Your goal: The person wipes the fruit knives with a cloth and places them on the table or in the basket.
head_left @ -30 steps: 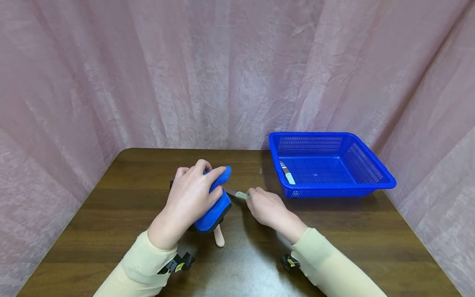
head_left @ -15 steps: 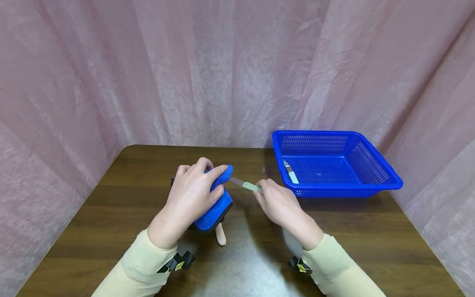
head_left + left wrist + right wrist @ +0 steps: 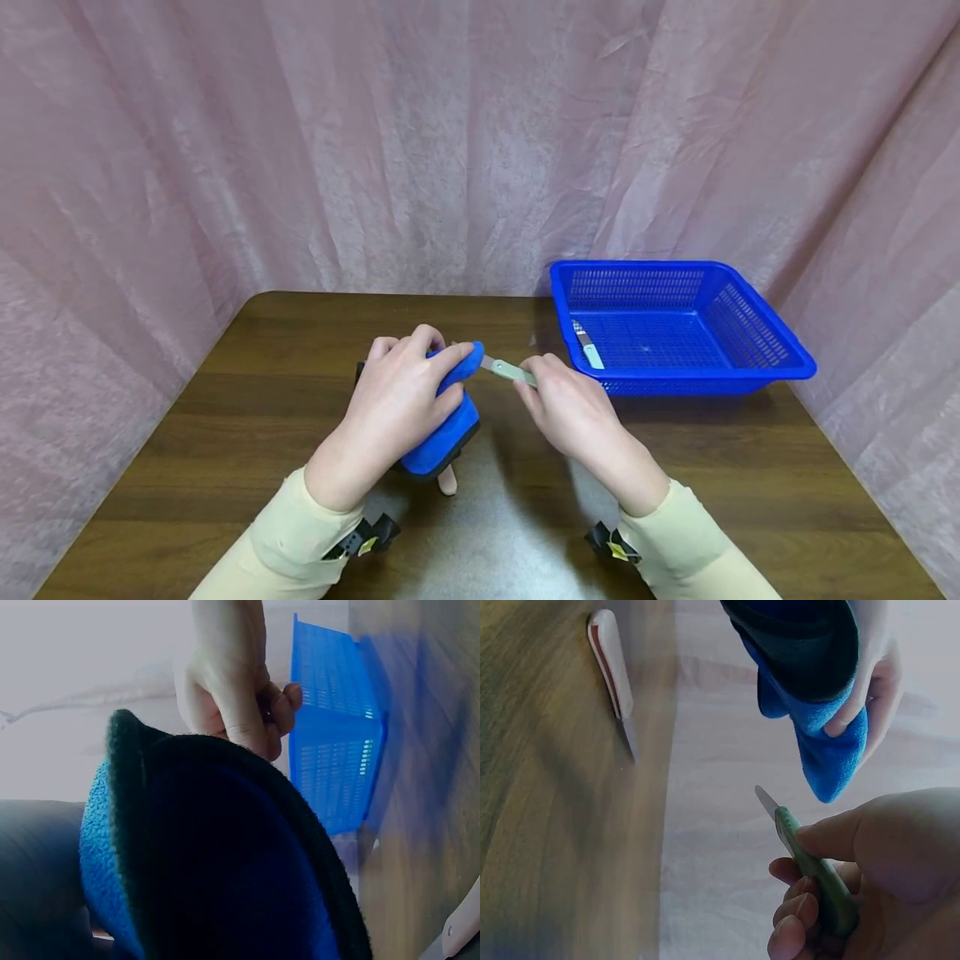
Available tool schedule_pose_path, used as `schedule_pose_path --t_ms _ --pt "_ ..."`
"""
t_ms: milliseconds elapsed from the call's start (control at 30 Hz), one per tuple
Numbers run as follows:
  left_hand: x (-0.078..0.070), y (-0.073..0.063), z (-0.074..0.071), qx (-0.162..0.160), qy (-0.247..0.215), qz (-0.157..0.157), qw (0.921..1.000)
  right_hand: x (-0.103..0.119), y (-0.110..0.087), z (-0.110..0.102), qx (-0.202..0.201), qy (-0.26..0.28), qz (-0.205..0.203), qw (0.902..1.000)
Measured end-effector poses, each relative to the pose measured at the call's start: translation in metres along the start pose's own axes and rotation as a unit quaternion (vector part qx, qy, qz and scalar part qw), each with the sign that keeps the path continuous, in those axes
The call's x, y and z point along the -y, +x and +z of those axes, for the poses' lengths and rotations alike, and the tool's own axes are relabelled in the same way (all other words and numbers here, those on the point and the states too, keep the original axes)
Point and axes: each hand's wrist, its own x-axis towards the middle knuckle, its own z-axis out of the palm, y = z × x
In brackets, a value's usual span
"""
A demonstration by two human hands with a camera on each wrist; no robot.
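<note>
In the head view my left hand (image 3: 401,396) grips a soft blue fleece item (image 3: 442,442) with dark trim. The left wrist view looks into its hollow, dark-edged opening (image 3: 225,840). My right hand (image 3: 573,408) holds a small knife (image 3: 512,372) by its pale green handle, thumb along the handle in the right wrist view. The short blade (image 3: 766,801) points towards the fleece item, and a gap shows between them there. Below the left hand, a second knife (image 3: 613,664) with a pale, red-lined handle lies on the table, mostly hidden in the head view.
A blue plastic basket (image 3: 686,385) stands at the back right of the brown wooden table (image 3: 247,417). Inside it, at its left wall, lies a tool with a pale green handle (image 3: 592,356). Pink curtains (image 3: 420,150) hang behind the table and at the sides.
My right hand has lifted the green-handled knife and drawn it up and right. The left hand, still gripping the fleece item, has shifted slightly right, covering more of the knife on the table.
</note>
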Motion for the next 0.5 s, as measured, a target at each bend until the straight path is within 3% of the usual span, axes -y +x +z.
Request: schedule_pose_path --t_ms 500 --pt "-0.007 -0.003 0.002 -0.006 0.013 0.03 0.9995 0.011 -0.006 -0.01 -0.008 -0.004 -0.023 0.9997"
